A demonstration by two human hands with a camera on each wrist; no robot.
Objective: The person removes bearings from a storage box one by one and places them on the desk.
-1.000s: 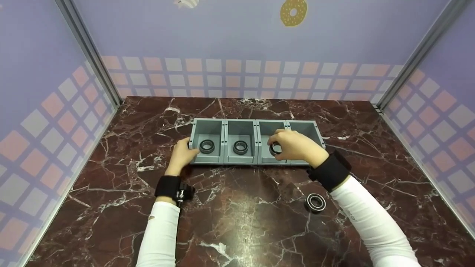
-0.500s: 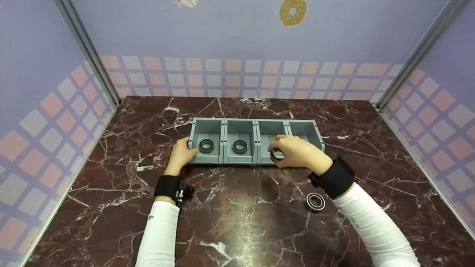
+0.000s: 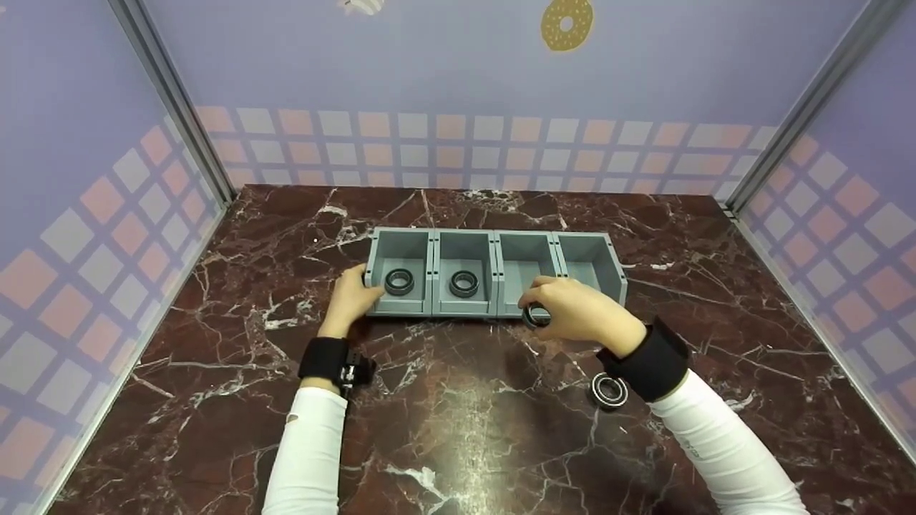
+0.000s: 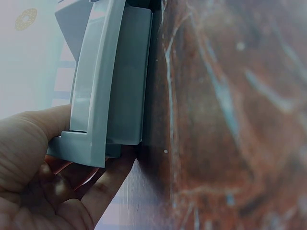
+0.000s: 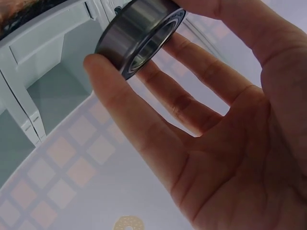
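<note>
A row of joined grey-blue bins (image 3: 465, 309) stands on the marbled table. My left hand (image 3: 351, 300) grips the row's left end; in the left wrist view, the thumb lies over the bin's rim (image 4: 91, 143) with fingers beneath and behind it. My right hand (image 3: 576, 311) pinches a ball bearing (image 5: 139, 36) between thumb and fingers, tilted, over the front edge of the third bin. One bearing (image 3: 399, 282) lies in the leftmost bin and another bearing (image 3: 464, 284) in the second. The hand partly hides the two right bins, where no bearing shows.
Another bearing (image 3: 609, 391) lies on the marbled table (image 3: 458, 429), in front of the bins and close to my right wrist. Patterned walls (image 3: 458, 71) enclose the table at the back and both sides.
My right hand has drawn back toward me with the bearing, from inside the third bin to its front edge. The left hand and the bins have stayed in place.
</note>
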